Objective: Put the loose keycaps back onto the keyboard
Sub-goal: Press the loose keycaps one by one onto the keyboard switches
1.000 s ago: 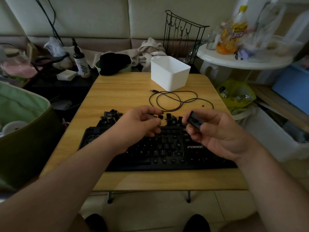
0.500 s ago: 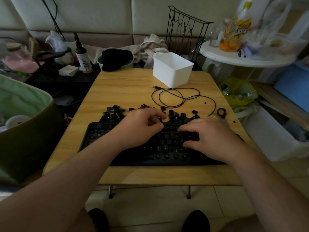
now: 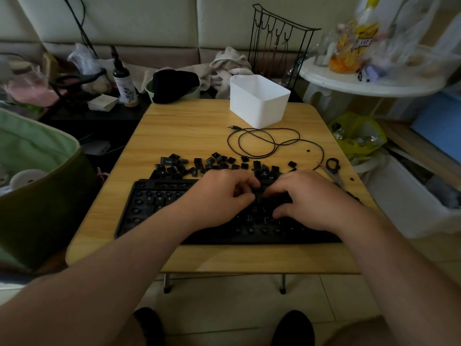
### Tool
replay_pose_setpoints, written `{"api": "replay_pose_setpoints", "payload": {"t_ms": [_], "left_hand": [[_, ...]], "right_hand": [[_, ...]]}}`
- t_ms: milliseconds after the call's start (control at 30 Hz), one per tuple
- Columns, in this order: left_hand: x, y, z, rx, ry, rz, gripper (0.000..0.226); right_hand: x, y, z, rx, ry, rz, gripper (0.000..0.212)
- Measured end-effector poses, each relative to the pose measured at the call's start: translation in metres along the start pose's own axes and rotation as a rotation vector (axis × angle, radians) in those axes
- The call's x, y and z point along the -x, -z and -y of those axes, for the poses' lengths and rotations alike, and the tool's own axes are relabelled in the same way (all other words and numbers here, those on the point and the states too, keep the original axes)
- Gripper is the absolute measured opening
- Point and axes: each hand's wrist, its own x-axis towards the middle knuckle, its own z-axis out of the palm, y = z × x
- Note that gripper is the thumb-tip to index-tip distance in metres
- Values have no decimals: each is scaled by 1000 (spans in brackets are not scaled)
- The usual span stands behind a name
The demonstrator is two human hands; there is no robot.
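Compared with half a second ago, the left hand (image 3: pixel 219 196) and the right hand (image 3: pixel 309 198) are closer together over the middle of the keyboard (image 3: pixel 154 208), fingertips almost meeting. Both have curled fingers pressing down on one spot; I cannot tell if they pinch a keycap, because the fingers hide it. The loose keycaps (image 3: pixel 199 164) lie on the table (image 3: pixel 189 131) just behind the keyboard. Its right end is covered by the right hand.

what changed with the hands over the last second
The right hand, which was raised holding a black keycap, came down onto the keyboard beside the left hand. The left hand stayed over the keys; the loose keycaps and white bin stayed put.
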Motion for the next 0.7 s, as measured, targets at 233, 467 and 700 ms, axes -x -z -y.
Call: {"api": "replay_pose_setpoints", "payload": {"t_ms": [233,467,700], "left_hand": [[-2,-10,-6,-119,-88,-3,22],[-1,-12,-4,-133,-89,-20,16],[0,-13,-5,-122,-81,-24,16]], "right_hand": [[-2,-3,8,43,-23,5,43],[-3,0,8,-32,-105,23,40],[-10,-2,2,-210,-204,53,32]]}}
